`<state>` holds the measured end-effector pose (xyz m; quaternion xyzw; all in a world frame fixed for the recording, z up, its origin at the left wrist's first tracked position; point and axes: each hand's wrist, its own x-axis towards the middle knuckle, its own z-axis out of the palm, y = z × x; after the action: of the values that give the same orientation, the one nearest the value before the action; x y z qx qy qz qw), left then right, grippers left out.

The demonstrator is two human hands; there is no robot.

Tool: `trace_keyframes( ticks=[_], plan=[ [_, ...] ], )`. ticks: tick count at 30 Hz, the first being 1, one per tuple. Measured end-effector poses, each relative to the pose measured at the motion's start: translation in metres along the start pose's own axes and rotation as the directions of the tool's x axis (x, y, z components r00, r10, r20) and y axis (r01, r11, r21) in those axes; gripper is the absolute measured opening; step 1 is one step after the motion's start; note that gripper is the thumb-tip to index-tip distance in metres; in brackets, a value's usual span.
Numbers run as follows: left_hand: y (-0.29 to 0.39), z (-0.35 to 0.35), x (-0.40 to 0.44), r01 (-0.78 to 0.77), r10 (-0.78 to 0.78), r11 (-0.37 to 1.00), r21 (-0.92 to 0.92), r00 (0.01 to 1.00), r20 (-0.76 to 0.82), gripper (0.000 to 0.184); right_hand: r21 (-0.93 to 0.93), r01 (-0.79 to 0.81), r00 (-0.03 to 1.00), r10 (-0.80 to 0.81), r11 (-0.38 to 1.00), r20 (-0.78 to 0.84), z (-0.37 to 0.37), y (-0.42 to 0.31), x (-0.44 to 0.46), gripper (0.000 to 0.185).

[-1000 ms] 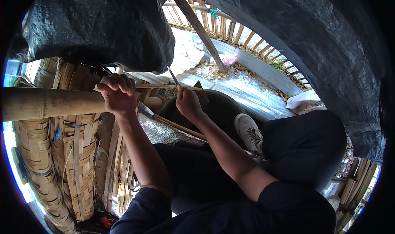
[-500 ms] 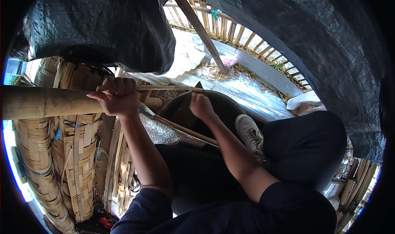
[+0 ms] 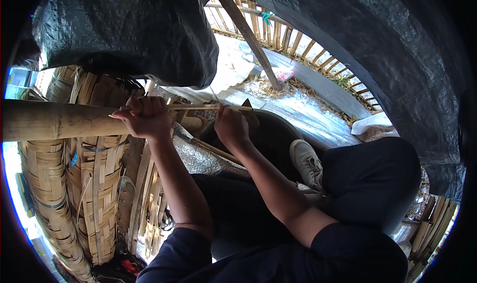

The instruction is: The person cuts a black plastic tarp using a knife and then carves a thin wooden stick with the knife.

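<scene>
My left hand (image 3: 147, 118) is closed around a thin bamboo strip (image 3: 194, 107), resting against the end of a thick bamboo pole (image 3: 64, 121). Further along the strip, my right hand (image 3: 232, 126) is closed on it, its fingers mostly turned away from view. The strip's far end pokes out past the right fist, by a dark, pointed blade-like piece (image 3: 247, 104). Below that lies a dark round tub (image 3: 278, 129). A curved strip (image 3: 213, 150) runs under my right forearm.
Tall woven bamboo baskets (image 3: 94, 203) stand at the left. Black plastic sheeting (image 3: 134, 29) hangs above and to the right. A slanted wooden post (image 3: 251, 39) rises ahead, before a bamboo slat fence (image 3: 293, 39). My shoe (image 3: 306, 161) is beside the tub.
My right hand has moved left along the strip, toward my left hand, and away from the pointed piece. My left hand keeps its hold at the pole. The view has shifted slightly.
</scene>
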<state>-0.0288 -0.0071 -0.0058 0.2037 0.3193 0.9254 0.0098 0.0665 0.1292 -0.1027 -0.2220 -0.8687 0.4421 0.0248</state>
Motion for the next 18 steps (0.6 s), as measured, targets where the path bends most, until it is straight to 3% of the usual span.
trace_keyframes(
  ticks=[2, 4, 6, 8, 10, 12, 14, 16, 18],
  plan=[
    [-0.001, 0.007, -0.004, 0.023, -0.023, 1.000, 0.014, 1.000, 0.014, 0.062, -0.011, -0.139, 0.990, 0.138, 0.990, -0.034, 0.024, 0.034, 0.002, 0.041],
    [-0.004, 0.013, -0.001, -0.003, -0.002, 0.997, 0.075, 0.998, 0.059, 0.062, 0.034, -0.137, 0.986, 0.139, 0.990, -0.089, 0.048, 0.090, 0.010, 0.044],
    [-0.005, 0.013, 0.001, -0.012, 0.009, 0.997, 0.074, 0.999, 0.046, 0.062, -0.048, -0.182, 0.983, 0.183, 0.982, 0.018, 0.046, 0.122, 0.017, 0.047],
    [-0.008, 0.015, 0.002, -0.014, 0.012, 0.997, 0.077, 0.999, 0.030, 0.061, -0.040, -0.190, 0.979, 0.193, 0.981, 0.071, 0.021, 0.099, 0.023, 0.048],
    [-0.011, 0.024, 0.002, 0.024, -0.030, 0.996, 0.088, 0.997, 0.066, 0.062, 0.022, -0.042, 0.992, 0.039, 0.999, 0.121, 0.008, 0.066, 0.022, 0.050],
    [-0.011, 0.024, 0.000, 0.037, -0.035, 0.990, 0.137, 0.999, -0.012, 0.062, -0.017, -0.038, 0.995, 0.039, 0.999, 0.092, 0.017, 0.070, 0.023, 0.051],
    [-0.012, 0.028, 0.002, 0.048, -0.035, 0.984, 0.170, 0.996, -0.079, 0.063, 0.023, -0.057, 0.998, 0.058, 0.998, -0.035, 0.044, 0.118, 0.035, 0.051],
    [-0.012, 0.033, 0.002, 0.023, 0.018, 0.976, 0.216, 0.982, -0.185, 0.063, 0.028, -0.141, 0.990, 0.140, 0.990, 0.031, 0.035, 0.125, 0.041, 0.048],
    [-0.013, 0.032, 0.003, 0.023, 0.007, 0.976, 0.216, 0.991, -0.136, 0.063, 0.054, -0.015, 0.999, 0.012, 0.998, 0.051, 0.031, 0.115, 0.040, 0.048]
  ],
)
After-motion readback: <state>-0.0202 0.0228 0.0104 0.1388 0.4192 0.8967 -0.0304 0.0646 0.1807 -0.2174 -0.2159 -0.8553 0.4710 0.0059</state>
